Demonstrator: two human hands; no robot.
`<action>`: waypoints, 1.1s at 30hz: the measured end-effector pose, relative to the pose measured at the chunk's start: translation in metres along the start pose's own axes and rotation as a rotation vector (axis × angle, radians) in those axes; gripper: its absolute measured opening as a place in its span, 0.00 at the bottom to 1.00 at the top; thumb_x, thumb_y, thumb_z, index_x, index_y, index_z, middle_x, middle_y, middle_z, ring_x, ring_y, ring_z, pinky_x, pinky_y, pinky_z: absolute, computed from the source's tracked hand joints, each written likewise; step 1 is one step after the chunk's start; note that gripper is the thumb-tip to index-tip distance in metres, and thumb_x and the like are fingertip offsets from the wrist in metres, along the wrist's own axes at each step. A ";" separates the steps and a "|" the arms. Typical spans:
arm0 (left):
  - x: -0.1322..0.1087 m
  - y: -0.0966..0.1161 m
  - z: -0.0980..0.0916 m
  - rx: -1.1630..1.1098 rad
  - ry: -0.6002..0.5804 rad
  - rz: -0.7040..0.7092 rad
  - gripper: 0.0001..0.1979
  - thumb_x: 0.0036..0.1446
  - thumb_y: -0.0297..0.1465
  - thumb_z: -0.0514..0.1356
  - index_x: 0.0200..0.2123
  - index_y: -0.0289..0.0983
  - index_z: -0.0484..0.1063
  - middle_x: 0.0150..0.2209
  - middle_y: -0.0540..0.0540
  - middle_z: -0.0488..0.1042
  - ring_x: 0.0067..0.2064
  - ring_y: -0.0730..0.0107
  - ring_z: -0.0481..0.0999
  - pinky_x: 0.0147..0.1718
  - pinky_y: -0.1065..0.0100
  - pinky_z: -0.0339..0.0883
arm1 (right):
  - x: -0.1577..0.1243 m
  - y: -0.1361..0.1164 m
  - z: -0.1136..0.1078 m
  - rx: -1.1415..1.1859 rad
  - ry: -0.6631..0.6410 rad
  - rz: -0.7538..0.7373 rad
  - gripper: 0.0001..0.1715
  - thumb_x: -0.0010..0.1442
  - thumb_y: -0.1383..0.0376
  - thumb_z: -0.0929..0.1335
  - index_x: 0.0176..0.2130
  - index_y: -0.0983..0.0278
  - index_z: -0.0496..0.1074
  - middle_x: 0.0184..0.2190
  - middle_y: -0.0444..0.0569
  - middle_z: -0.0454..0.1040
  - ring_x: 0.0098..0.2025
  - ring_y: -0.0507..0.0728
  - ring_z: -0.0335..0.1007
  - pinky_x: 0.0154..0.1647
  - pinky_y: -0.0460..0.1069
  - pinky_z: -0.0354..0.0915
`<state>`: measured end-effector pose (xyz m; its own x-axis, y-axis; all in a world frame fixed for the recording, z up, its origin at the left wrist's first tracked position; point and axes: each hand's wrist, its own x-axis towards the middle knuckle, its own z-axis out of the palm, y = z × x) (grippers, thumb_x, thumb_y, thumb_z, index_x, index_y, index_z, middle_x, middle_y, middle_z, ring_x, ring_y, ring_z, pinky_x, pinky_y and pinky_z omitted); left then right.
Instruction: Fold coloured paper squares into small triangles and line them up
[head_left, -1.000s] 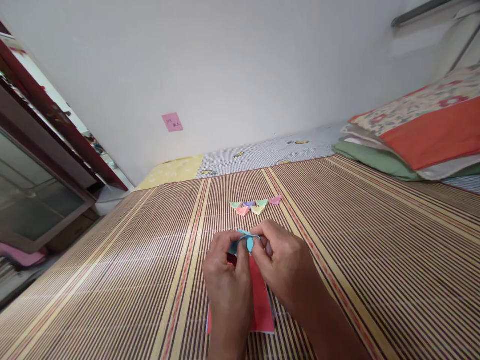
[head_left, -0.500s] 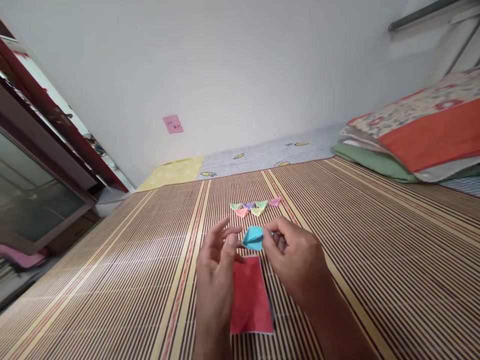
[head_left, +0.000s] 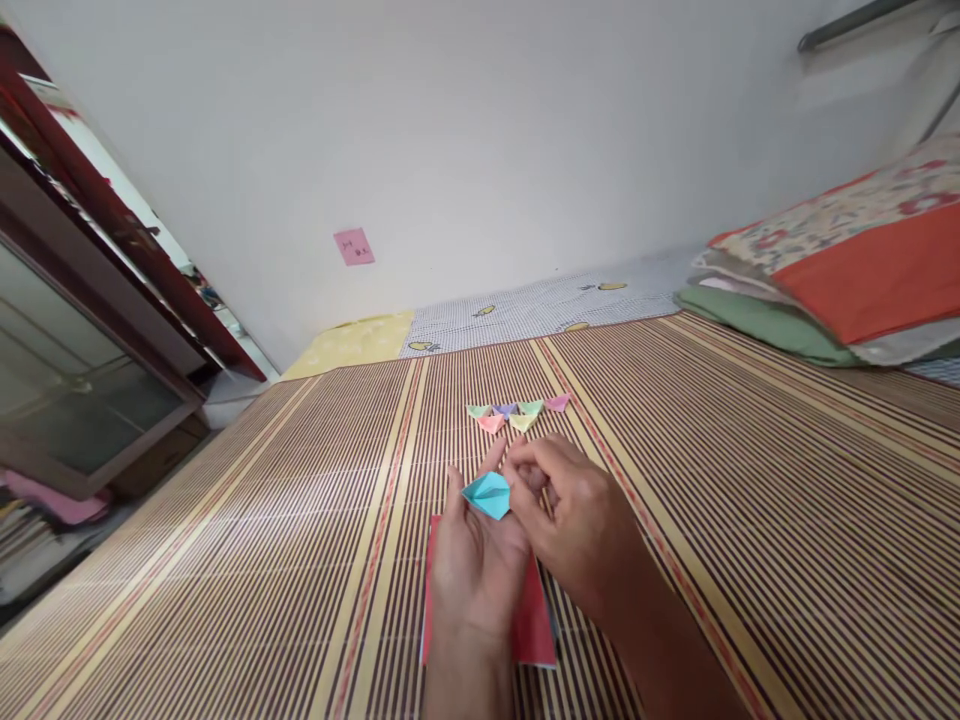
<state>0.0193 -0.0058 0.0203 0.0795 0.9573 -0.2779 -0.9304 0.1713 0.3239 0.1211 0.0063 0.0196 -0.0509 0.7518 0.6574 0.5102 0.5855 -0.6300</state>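
Observation:
A small light-blue folded paper boat [head_left: 489, 496] lies over the upturned palm and fingers of my left hand [head_left: 480, 560]. That hand is open, with its thumb raised beside the boat's left tip. From the right, my right hand [head_left: 574, 505] reaches in with curled fingers, its thumb and forefinger closed at the boat's right end; their exact contact is partly hidden. Beneath my left hand, red paper [head_left: 534, 625] rests on the striped mat, mostly covered by the palm and wrist. Farther off sit several small folded paper boats in pastel colours, among them a pink one [head_left: 558, 403] and a yellow one [head_left: 523, 422].
The striped mat [head_left: 300, 520] spreads under everything. Folded bedding [head_left: 885, 260] is piled at the right, and a patterned cloth [head_left: 517, 311] runs along the white wall. A pink note [head_left: 354, 247] sticks to that wall. A glass-panelled cabinet [head_left: 67, 370] stands left.
My left hand has turned palm up and moved right, under the blue paper boat. The boat and my right hand have shifted slightly left and down. The view has turned a little.

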 end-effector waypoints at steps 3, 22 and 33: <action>0.005 0.003 -0.001 -0.040 0.109 0.043 0.27 0.74 0.38 0.44 0.63 0.25 0.65 0.41 0.32 0.80 0.42 0.59 0.84 0.45 0.62 0.77 | 0.003 -0.001 -0.010 0.092 0.021 -0.085 0.09 0.64 0.72 0.65 0.37 0.63 0.75 0.35 0.49 0.75 0.40 0.58 0.71 0.43 0.53 0.66; 0.010 0.018 -0.014 0.230 0.203 0.318 0.23 0.73 0.40 0.48 0.48 0.29 0.76 0.52 0.29 0.78 0.52 0.57 0.81 0.47 0.63 0.77 | 0.006 0.031 -0.028 -0.102 0.024 -0.103 0.08 0.64 0.72 0.68 0.33 0.62 0.74 0.36 0.49 0.75 0.44 0.61 0.68 0.46 0.55 0.64; 0.016 0.033 -0.022 0.226 0.237 0.319 0.12 0.68 0.29 0.55 0.39 0.34 0.79 0.47 0.37 0.80 0.48 0.62 0.80 0.41 0.68 0.77 | 0.059 0.143 -0.035 -0.506 -0.213 0.090 0.05 0.66 0.68 0.70 0.36 0.66 0.75 0.37 0.48 0.77 0.43 0.58 0.74 0.46 0.55 0.70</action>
<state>-0.0181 0.0100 0.0072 -0.3067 0.8953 -0.3230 -0.7916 -0.0514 0.6089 0.2208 0.1241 -0.0174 -0.1339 0.8676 0.4788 0.8665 0.3370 -0.3683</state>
